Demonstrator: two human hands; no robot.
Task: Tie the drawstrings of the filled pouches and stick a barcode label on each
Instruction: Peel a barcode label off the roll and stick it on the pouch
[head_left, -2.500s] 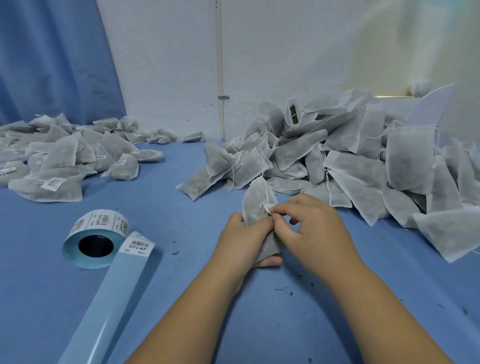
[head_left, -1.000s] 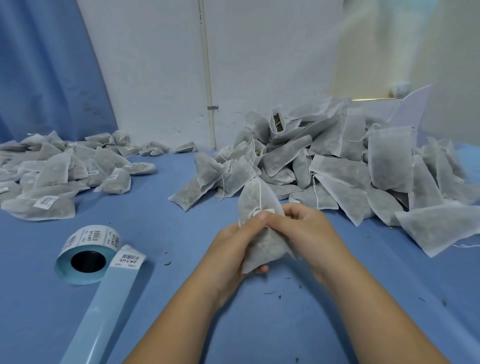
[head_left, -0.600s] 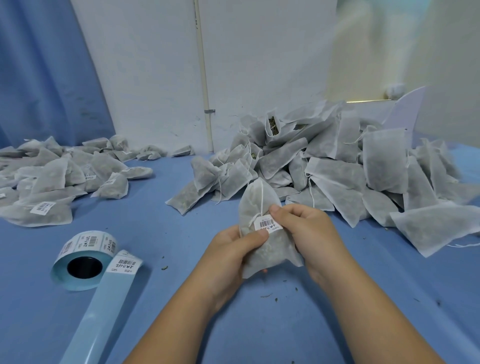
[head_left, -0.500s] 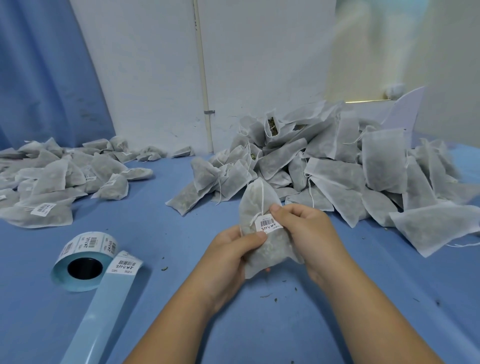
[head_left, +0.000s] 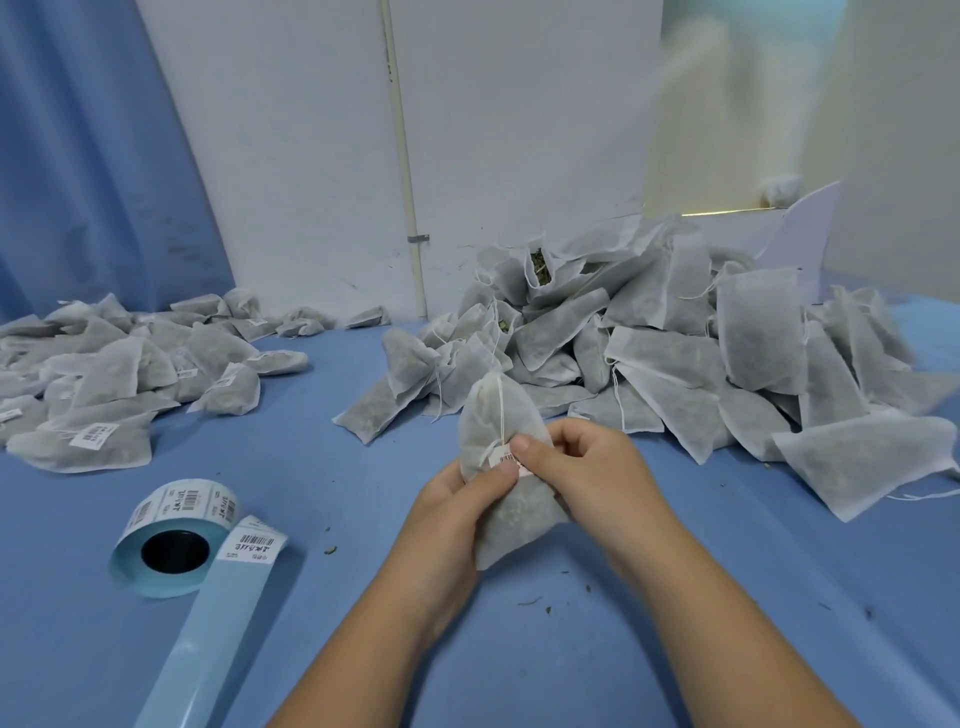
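At the far left we saw a blue curtain (head_left: 93, 156) hanging behind a blue desk (head_left: 337, 467), and in front of it a low heap of finished pouches (head_left: 119, 374) lying flat, several of them showing white stickers. The nearest pouch in that heap carried a barcode sticker (head_left: 94, 435) on its front face. Nearer to us, a label roll (head_left: 174, 535) lay on its side on the desk, its dark core facing us. Its pale blue backing strip (head_left: 208, 639) ran off toward the near edge, with one unpeeled label (head_left: 252, 548) at the start of it. Moving toward the middle, our left hand (head_left: 447, 514) gripped the lower part of a filled pouch (head_left: 493, 421), fingers curled behind it and the thumb laid across the front. The pouch stood upright above the desk, its gathered neck uppermost, and its white drawstring (head_left: 500, 410) ran down the front to a barcode label (head_left: 506, 458). Our right hand (head_left: 576, 467) held the same pouch from the other side, its thumb pressed on the label beside the left thumb and its fingers curled. Below the hands, a few dried leaf scraps (head_left: 540, 603) lay on the desk. To the right rose a tall heap of unlabelled pouches (head_left: 675, 353) against the white wall, one open pouch (head_left: 537, 267) near its top showing green herb inside.
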